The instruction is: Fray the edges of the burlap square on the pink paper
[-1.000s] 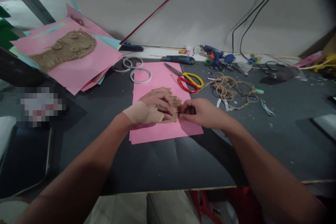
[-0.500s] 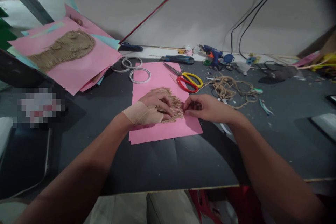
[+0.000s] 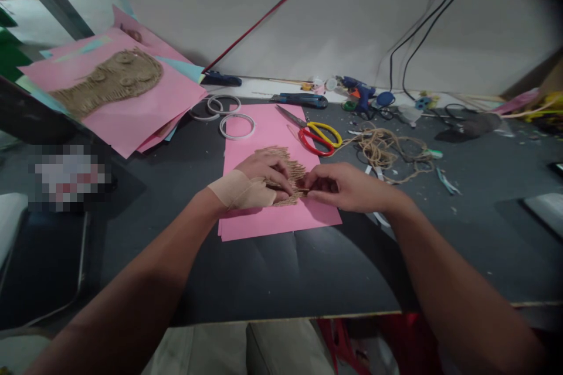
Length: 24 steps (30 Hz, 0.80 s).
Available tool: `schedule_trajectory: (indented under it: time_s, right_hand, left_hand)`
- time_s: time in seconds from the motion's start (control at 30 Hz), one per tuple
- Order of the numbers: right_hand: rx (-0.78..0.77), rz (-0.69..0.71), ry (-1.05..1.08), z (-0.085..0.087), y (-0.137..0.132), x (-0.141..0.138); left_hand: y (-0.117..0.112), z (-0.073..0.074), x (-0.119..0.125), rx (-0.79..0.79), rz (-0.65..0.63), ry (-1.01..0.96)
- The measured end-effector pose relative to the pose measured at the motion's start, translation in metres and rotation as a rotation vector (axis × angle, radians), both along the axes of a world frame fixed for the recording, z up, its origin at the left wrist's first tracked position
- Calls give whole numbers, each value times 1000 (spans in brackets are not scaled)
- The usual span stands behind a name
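Note:
A pink paper sheet (image 3: 272, 129) lies on the dark table in front of me, with a patch of glued twine strands (image 3: 292, 170) on it. My left hand (image 3: 259, 179), wrapped in a beige bandage at the wrist, presses down on the twine patch with its fingers curled over it. Beside it, my right hand (image 3: 343, 187) pinches a short strand of twine at the patch's right edge. The two hands nearly touch.
Red-and-yellow scissors (image 3: 314, 132) and tape rolls (image 3: 237, 126) lie on and behind the sheet. A loose twine tangle (image 3: 387, 149) sits to the right. A blue glue gun (image 3: 358, 92), a cutter (image 3: 301, 99) and cables line the back. Pink sheets with finished twine work (image 3: 109, 79) lie left.
My right hand has shifted slightly left, back against the twine patch, and its fingertips have closed on a strand. My left hand has stayed pressed on the patch.

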State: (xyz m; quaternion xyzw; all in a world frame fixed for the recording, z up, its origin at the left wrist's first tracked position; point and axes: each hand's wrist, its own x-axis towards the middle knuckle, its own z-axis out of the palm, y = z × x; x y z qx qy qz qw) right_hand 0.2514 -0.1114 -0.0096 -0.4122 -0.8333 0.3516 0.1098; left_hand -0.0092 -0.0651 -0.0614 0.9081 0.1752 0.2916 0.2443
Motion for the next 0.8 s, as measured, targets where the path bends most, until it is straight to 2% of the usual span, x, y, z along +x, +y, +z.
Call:
schedule_trajectory:
  time_s: [0.27,0.43,0.63,0.8]
  right_hand:
    - [8,-39,-45,0,-1,-4]
    - [22,-90,-63,1,-4,-10]
    - [80,-206,-66,-8,-6,-21]
    - [77,-226,-50,-13,-4,-22]
  left_hand:
    - [0,1,0,38,-27,-37]
    - [-1,1,0,28,0,-4]
    - [-2,0,2,52,-8,-35]
    - [-3,3,2,70,-16,-41]
